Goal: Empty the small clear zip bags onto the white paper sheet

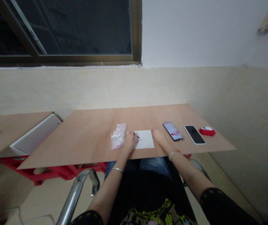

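Arms out. My left grip [131, 140], fingers bent, on left side of one white sheet [146, 140] near front edge of desk [89, 131]; right grip [158, 136] by its right edge. Can't tell if either pinches. Two phones [195, 135], one red item [207, 132], one bag pile [118, 137].

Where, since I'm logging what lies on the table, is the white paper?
In the head view, the paper lies by the near edge of the table, between the left hand and the right hand, right of the bags.
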`<action>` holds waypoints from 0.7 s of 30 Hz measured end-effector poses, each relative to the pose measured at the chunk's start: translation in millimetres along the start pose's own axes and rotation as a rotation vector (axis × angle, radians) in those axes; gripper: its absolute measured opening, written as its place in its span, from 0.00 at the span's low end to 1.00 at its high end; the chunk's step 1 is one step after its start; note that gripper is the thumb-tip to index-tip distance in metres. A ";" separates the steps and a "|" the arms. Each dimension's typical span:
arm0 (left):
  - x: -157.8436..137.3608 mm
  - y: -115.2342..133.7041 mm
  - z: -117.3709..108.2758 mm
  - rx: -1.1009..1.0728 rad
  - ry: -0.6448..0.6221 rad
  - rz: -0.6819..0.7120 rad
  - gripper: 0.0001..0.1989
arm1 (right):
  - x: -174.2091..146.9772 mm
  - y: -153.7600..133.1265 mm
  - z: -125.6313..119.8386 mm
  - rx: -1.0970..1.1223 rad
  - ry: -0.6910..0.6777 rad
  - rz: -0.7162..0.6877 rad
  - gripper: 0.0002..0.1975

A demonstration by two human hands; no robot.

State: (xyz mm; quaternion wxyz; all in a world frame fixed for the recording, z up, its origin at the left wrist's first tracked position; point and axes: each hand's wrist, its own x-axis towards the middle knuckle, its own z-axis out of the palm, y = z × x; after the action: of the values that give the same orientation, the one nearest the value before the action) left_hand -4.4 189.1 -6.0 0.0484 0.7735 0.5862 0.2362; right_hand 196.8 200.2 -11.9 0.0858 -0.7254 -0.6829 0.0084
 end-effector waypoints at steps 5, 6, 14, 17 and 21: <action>-1.0 -1.1 -17.8 -0.129 0.210 -0.142 0.11 | -2.0 2.0 -2.9 0.037 -0.009 0.022 0.18; -2.5 -4.7 -21.8 -0.128 0.263 -0.192 0.11 | -2.8 2.5 -3.2 0.046 -0.009 0.023 0.18; -24.5 -53.2 -43.3 0.009 0.392 -0.502 0.20 | -8.6 5.5 -8.4 0.137 -0.040 0.025 0.21; -27.3 -64.3 -46.2 0.118 0.319 -0.578 0.26 | -11.1 5.6 -11.5 0.170 -0.049 0.029 0.21; -27.3 -75.0 -44.6 0.103 0.220 -0.608 0.21 | -12.3 5.4 -12.8 0.192 -0.059 0.061 0.25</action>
State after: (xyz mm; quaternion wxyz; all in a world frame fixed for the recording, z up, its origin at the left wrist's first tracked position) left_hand -95.0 177.7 -1.4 0.0141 0.5343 0.8032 0.2630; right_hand 203.0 186.3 -1.3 0.1345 -0.7336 -0.6590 0.0977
